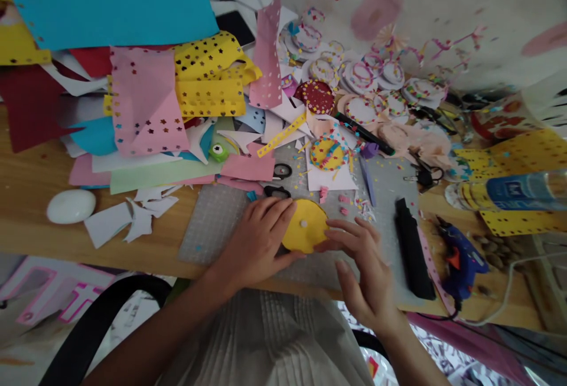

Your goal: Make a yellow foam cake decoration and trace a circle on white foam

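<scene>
A round yellow paper disc (pixel 310 232) with a small white dot near its middle is at the front edge of the grey cutting mat (pixel 212 226). My left hand (pixel 259 241) grips its left side, fingers along the upper edge and thumb at the lower edge. My right hand (pixel 365 268) is by the disc's right edge, fingers spread and fingertips at the rim; whether all of them touch is unclear. Just behind lies a decorated yellow disc (pixel 328 153) with a star-dotted border on white paper. Black-handled scissors (pixel 277 190) lie partly under pink paper.
Punched paper sheets (pixel 148 100) and scraps pile up at the back left. Several decorated discs (pixel 361 108) crowd the back. On the right are a black elongated case (pixel 414 250), a blue glue gun (pixel 463 256) with a cord, and a bottle (pixel 509 191). A white oval object (pixel 71 206) sits left.
</scene>
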Demonstrator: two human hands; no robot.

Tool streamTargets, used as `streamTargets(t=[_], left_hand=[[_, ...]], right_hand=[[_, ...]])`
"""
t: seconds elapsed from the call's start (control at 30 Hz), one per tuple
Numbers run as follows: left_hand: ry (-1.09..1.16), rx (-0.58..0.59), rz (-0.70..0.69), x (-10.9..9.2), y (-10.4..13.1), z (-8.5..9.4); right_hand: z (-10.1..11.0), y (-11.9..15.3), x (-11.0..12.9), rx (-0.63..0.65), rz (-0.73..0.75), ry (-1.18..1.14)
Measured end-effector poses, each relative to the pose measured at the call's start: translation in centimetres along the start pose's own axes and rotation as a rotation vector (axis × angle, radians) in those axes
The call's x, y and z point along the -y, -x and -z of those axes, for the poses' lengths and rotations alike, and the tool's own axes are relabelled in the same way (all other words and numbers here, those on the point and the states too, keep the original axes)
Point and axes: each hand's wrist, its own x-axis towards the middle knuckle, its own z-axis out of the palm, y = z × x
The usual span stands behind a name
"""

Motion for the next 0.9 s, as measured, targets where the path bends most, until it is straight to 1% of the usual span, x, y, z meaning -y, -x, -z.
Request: streamTargets(t=[0.03,0.13,0.17,0.23,0.3,0.4,0.53,0.6,0.67,0.7,0.73,0.8,0.83,0.9], left_hand=[[-0.003,0.004,0.000,0.0,0.0,0.0],[-0.001,0.010,0.002,0.0,0.0,0.0],[0.001,0.009,0.003,0.0,0.1,0.0],[0.006,0.006,0.004,0.1,0.2,-0.1],[0.010,-0.001,-0.002,0.1,0.2,-0.1],[0.013,-0.015,-0.011,0.2,0.3,0.0],[-0.010,-0.019,-0.013,0.2,0.3,0.1],[-0.033,-0.019,-0.017,0.3,0.3,0.0],[-0.060,-0.029,-0.023,0.4,0.4,0.0],[-0.076,-0.034,-0.027,0.4,0.5,0.0],[-0.092,-0.036,-0.033,0.5,0.6,0.0],[-0.118,-0.034,-0.052,0.3,0.7,0.3],[-0.126,-0.034,-0.066,0.2,0.7,0.6],[-0.137,-0.060,-0.094,-0.4,0.6,1.5]], right_hand=[[0.0,0.0,0.0,-0.009,-0.005,0.005],[-0.1,0.0,0.1,0.076,0.017,0.055],[-0.2,0.0,0.2,0.083,0.033,0.048],[-0.2,0.0,0.3,0.039,0.057,0.017],[-0.3,0.0,0.3,0.009,0.042,0.033],[-0.3,0.0,0.3,0.046,0.037,0.073],[-0.5,-0.1,0.3,-0.049,0.039,0.031],[-0.6,-0.2,0.3,-0.032,0.022,0.075],[-0.7,-0.1,0.2,-0.016,0.040,0.090],[-0.7,0.0,0.1,-0.044,0.056,0.067],[-0.6,0.3,-0.1,-0.104,0.072,0.032],[-0.2,1.2,-0.8,-0.264,0.066,-0.020],[0.1,1.8,-1.3,-0.357,0.033,-0.020],[1.0,3.5,-2.7,-0.549,-0.097,0.028]])
